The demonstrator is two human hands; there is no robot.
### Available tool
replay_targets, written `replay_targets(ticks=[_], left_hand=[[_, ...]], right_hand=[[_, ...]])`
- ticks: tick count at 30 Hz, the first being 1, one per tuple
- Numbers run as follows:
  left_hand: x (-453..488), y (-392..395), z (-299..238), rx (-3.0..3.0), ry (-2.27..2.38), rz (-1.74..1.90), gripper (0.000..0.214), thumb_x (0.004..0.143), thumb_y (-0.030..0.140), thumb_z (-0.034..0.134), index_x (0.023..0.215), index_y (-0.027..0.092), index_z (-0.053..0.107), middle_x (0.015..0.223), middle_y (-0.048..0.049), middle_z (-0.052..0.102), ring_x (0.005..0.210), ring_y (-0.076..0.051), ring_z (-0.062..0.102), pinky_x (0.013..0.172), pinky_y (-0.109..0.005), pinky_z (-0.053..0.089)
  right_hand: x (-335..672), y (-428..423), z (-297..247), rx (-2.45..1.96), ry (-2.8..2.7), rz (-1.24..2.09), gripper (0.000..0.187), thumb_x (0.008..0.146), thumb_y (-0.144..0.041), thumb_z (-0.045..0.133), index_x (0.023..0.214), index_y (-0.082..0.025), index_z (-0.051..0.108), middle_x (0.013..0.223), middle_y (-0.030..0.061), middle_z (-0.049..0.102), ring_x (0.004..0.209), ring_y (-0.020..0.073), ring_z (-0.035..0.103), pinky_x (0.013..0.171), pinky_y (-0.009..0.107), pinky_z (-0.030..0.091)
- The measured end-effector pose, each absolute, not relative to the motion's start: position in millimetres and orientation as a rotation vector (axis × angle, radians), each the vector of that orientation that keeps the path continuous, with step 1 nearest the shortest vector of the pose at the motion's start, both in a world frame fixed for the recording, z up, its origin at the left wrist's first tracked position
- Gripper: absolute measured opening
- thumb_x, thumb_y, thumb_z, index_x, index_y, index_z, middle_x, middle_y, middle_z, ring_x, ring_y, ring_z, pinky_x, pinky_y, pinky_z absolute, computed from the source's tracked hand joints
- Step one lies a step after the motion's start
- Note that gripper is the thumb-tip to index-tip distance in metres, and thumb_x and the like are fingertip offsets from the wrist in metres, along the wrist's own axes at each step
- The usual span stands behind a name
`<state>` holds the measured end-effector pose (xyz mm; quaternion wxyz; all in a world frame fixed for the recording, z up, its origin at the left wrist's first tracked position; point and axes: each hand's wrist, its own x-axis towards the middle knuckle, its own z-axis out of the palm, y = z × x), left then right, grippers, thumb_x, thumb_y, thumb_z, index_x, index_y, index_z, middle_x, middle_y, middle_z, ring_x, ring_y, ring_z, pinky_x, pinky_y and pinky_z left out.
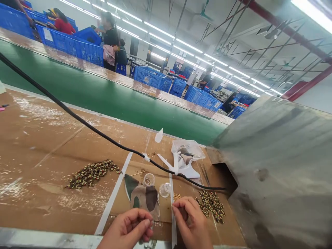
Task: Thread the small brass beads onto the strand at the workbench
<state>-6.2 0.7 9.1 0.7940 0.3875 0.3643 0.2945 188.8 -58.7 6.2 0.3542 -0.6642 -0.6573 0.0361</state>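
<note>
My left hand (129, 228) is curled at the bottom edge of the cardboard-covered bench (38, 145), its fingers pinched together near the lower end of a camouflage-patterned fabric piece (144, 199). What they pinch is too small to name. Just to its right, my right hand (190, 223) is closed in a pinch beside a pile of small dark beaded parts (211, 205) and a few tiny gold pieces (177, 197). Two small clear cups (157, 185) stand above the fabric. A larger heap of the same dark parts (90, 174) lies to the left.
A black cable (85, 122) runs across the bench. A clear tray (188, 152) with scraps sits by white plastic pieces. A grey metal housing (280, 173) fills the right. A green conveyor belt (103, 97) passes behind, with blue crates and other people beyond.
</note>
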Motion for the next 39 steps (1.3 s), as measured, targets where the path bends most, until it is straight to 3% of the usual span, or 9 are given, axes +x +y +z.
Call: replay_targets(ticks=[7, 29, 36, 39], left_hand=[[-4, 5, 8, 0.833, 0.779, 0.55, 0.036, 0.062, 0.046, 0.074, 0.072, 0.012, 0.068, 0.052, -0.0008, 0.064, 0.046, -0.012, 0.053, 0.051, -0.024, 0.041], [-5, 3, -4, 0.92, 0.82, 0.606, 0.034, 0.067, 0.045, 0.071, 0.073, 0.013, 0.063, 0.051, 0.0011, 0.064, 0.045, -0.01, 0.053, 0.049, -0.023, 0.041], [-3, 0, 1, 0.932, 0.834, 0.615, 0.036, 0.065, 0.049, 0.071, 0.071, 0.015, 0.06, 0.05, 0.0019, 0.062, 0.045, -0.01, 0.051, 0.048, -0.023, 0.04], [-1, -1, -8, 0.973, 0.849, 0.644, 0.032, 0.065, 0.047, 0.07, 0.07, 0.017, 0.061, 0.052, 0.0019, 0.061, 0.046, -0.011, 0.051, 0.048, -0.022, 0.04]], right_hand=[[150, -51, 2, -1.491, -1.863, 0.146, 0.008, 0.085, -0.02, 0.055, 0.08, -0.022, 0.06, 0.074, 0.0007, 0.059, 0.071, 0.0144, 0.057, 0.062, 0.024, 0.045], [149, -51, 3, -1.42, -1.921, 0.058, 0.01, 0.085, -0.014, 0.053, 0.087, -0.022, 0.058, 0.078, 0.0019, 0.061, 0.074, 0.0151, 0.058, 0.065, 0.025, 0.047], [149, -46, 7, -1.332, -2.021, -0.135, 0.01, 0.082, -0.01, 0.055, 0.085, -0.02, 0.057, 0.072, 0.0008, 0.061, 0.063, 0.0123, 0.057, 0.063, 0.027, 0.045], [151, -43, -5, -1.265, -2.029, -0.301, 0.011, 0.08, -0.012, 0.055, 0.076, -0.022, 0.057, 0.062, -0.0017, 0.059, 0.052, 0.0113, 0.055, 0.054, 0.025, 0.043]])
